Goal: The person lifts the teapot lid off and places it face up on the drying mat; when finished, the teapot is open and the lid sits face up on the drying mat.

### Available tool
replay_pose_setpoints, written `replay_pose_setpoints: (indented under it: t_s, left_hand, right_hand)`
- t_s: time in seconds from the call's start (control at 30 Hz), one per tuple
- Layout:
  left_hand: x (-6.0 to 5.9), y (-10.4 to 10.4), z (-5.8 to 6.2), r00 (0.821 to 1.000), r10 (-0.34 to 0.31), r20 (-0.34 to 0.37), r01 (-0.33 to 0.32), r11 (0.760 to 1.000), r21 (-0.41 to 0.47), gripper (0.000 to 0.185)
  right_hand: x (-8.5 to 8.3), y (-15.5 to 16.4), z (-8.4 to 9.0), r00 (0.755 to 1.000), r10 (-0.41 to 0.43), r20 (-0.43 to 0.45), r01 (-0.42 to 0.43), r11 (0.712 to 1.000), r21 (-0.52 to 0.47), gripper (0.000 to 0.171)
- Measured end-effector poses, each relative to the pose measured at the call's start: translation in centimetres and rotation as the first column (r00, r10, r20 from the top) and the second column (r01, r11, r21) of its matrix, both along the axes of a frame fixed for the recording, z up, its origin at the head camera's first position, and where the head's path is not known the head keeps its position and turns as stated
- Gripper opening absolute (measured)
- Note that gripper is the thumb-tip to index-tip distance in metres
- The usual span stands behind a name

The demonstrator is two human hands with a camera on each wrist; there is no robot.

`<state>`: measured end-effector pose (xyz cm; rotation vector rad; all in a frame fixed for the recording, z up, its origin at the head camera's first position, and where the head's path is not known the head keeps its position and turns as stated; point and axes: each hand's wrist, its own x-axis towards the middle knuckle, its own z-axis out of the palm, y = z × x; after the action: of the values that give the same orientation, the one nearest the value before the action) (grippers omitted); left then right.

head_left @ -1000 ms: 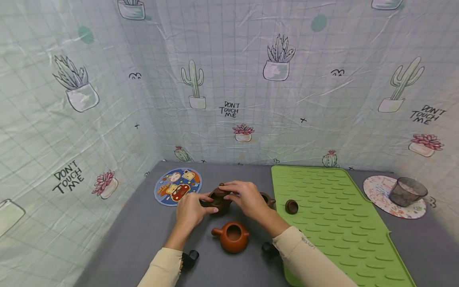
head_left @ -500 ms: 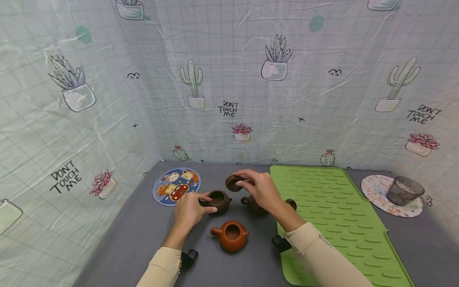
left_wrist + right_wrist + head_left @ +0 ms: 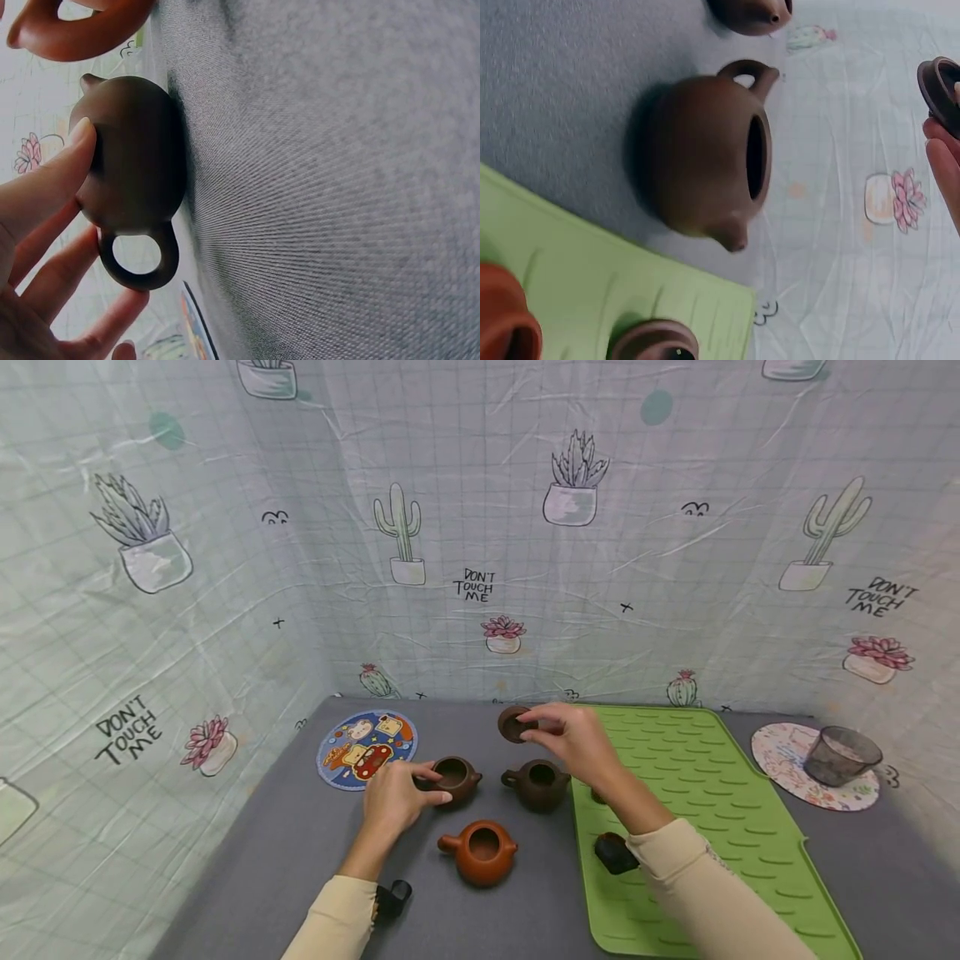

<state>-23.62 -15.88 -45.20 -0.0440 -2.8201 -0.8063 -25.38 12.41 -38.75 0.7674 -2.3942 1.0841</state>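
My left hand (image 3: 400, 795) holds the left dark brown teapot (image 3: 135, 165), thumb against its side and fingers around by the handle. That pot sits on the grey cloth, its top uncovered. Raised behind the pots, my right hand (image 3: 579, 742) pinches a dark brown teapot lid (image 3: 934, 91), underside tilted toward the head camera. Below and in front of the lid stands a second dark brown teapot (image 3: 701, 154), mouth open. Nearest the head camera is an orange-brown teapot (image 3: 486, 865), also lidless, its handle pointing left.
On the green mat (image 3: 720, 827) at right lie a brown lid (image 3: 652, 341) and an orange lid (image 3: 504, 304). A blue round cartoon coaster (image 3: 352, 732) lies back left. At far right, a grey see-through cup (image 3: 843, 756) stands on a patterned coaster (image 3: 776, 756). A printed curtain hangs behind.
My right hand has lifted the lid off the left brown teapot and moved right with it, uncovering the second brown teapot to view. My left hand stays on its pot.
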Motion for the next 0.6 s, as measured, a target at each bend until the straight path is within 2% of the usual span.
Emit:
replay_pose_setpoints:
  t_s: [0.6]
  left_hand:
    - [0.2,-0.1,0.2,1.0,-0.004,-0.016,0.004,1.0,0.001,0.03]
  right_hand:
    - [0.1,4.7,0.8,0.996,-0.089,0.031,0.089,0.996,0.014,0.031]
